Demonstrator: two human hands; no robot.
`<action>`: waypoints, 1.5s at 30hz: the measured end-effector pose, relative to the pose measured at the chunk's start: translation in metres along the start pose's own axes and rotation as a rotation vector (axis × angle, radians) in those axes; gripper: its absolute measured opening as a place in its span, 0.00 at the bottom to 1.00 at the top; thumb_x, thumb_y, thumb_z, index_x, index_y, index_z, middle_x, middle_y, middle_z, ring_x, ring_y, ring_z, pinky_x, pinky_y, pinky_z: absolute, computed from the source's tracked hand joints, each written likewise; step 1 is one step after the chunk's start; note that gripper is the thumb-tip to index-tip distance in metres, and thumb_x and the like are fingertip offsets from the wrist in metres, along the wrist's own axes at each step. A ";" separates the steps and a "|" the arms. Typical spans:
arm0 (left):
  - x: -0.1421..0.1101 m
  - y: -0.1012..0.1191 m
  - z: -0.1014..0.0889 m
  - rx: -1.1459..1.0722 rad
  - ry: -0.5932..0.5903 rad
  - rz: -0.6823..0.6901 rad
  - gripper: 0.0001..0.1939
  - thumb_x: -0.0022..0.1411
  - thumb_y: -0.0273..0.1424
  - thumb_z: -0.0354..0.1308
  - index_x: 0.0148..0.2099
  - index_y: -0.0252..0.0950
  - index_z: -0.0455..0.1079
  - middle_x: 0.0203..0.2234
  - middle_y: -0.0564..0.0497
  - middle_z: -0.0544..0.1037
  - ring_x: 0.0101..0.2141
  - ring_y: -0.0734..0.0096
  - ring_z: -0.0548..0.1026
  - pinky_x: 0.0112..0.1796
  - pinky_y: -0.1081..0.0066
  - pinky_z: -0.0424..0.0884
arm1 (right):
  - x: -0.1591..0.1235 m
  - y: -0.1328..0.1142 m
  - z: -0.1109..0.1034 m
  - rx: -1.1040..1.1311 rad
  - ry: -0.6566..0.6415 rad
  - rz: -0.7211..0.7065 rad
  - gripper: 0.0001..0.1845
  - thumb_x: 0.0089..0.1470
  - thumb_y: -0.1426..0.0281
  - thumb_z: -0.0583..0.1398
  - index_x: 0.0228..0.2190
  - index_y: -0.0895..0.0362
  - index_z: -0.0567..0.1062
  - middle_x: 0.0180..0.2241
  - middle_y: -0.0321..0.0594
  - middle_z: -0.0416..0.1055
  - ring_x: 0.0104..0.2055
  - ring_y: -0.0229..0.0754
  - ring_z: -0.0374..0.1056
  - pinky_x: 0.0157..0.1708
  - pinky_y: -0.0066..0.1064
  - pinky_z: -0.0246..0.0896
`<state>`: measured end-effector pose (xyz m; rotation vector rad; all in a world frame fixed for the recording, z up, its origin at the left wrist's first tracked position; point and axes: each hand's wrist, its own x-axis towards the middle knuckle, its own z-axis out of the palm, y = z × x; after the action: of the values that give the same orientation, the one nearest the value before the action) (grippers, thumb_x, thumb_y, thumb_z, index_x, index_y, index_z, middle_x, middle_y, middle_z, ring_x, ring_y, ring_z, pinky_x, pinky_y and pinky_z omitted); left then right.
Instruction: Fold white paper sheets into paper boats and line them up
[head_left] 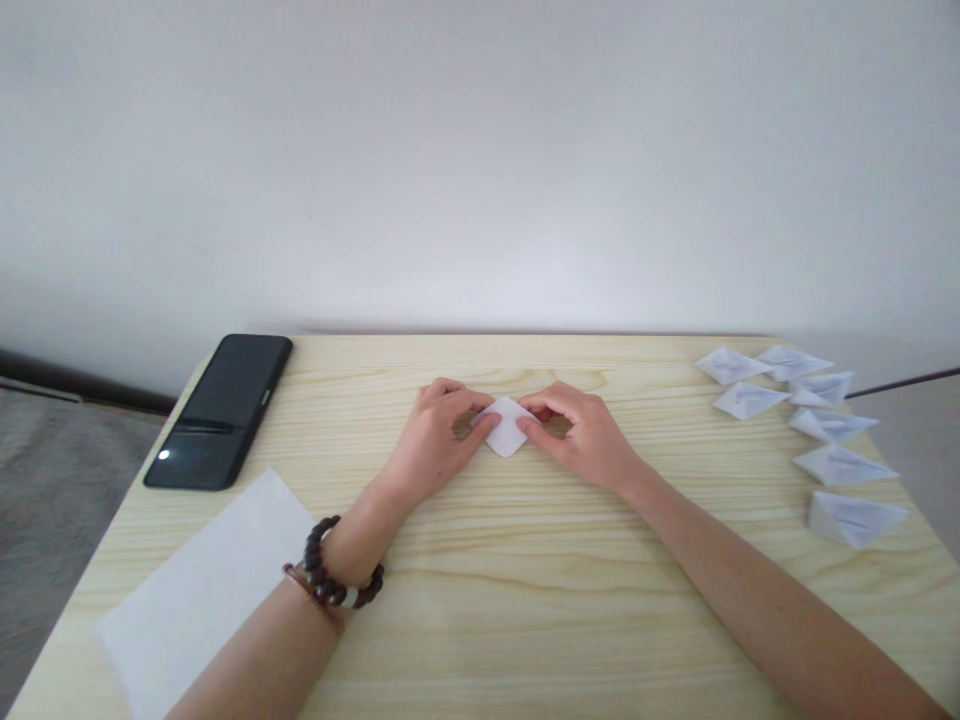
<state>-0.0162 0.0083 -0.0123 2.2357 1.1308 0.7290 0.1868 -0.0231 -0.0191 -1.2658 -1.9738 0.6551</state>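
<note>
A small piece of folded white paper [508,434], diamond-shaped from above, is held over the middle of the table. My left hand [442,435] pinches its left corner between thumb and fingers. At the opposite corner, my right hand [577,430] grips it the same way, thumb on the near face. The fingertips behind the paper are partly hidden. A dark bead bracelet [319,570] circles my left wrist.
Several folded white paper boats [834,425] stand along the wooden table's [525,600] right side. A black phone [221,410] lies at the back left. White paper [210,590] lies partly under my left forearm. A pale wall [480,170] rises behind the table.
</note>
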 end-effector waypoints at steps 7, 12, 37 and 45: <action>-0.001 -0.009 0.003 0.194 0.029 0.142 0.07 0.61 0.34 0.59 0.36 0.36 0.73 0.30 0.49 0.78 0.36 0.64 0.70 0.40 0.64 0.65 | 0.002 0.005 0.001 -0.076 0.021 -0.108 0.06 0.59 0.69 0.58 0.34 0.56 0.76 0.32 0.41 0.73 0.36 0.41 0.68 0.39 0.34 0.66; -0.005 -0.005 0.003 0.265 0.030 0.197 0.10 0.64 0.34 0.56 0.34 0.33 0.71 0.29 0.48 0.75 0.33 0.67 0.71 0.37 0.66 0.68 | -0.002 0.006 -0.004 -0.098 -0.056 -0.178 0.11 0.61 0.72 0.54 0.41 0.55 0.76 0.37 0.42 0.73 0.39 0.40 0.70 0.40 0.32 0.67; -0.028 0.008 -0.007 0.687 0.099 0.521 0.10 0.65 0.22 0.50 0.44 0.29 0.71 0.34 0.46 0.77 0.36 0.63 0.72 0.35 0.64 0.70 | -0.024 -0.004 -0.004 -0.768 -0.015 -0.413 0.14 0.61 0.76 0.55 0.46 0.59 0.75 0.42 0.40 0.75 0.39 0.44 0.63 0.37 0.36 0.56; -0.038 0.021 0.003 0.807 0.097 0.370 0.12 0.64 0.21 0.49 0.45 0.29 0.72 0.34 0.46 0.78 0.39 0.61 0.74 0.34 0.63 0.69 | -0.029 -0.009 -0.001 -0.752 0.055 -0.331 0.15 0.60 0.79 0.53 0.44 0.61 0.76 0.40 0.41 0.76 0.40 0.45 0.63 0.37 0.36 0.56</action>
<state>-0.0218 -0.0342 -0.0092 3.1778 1.2099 0.5792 0.1904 -0.0537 -0.0200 -1.2796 -2.4002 -0.3221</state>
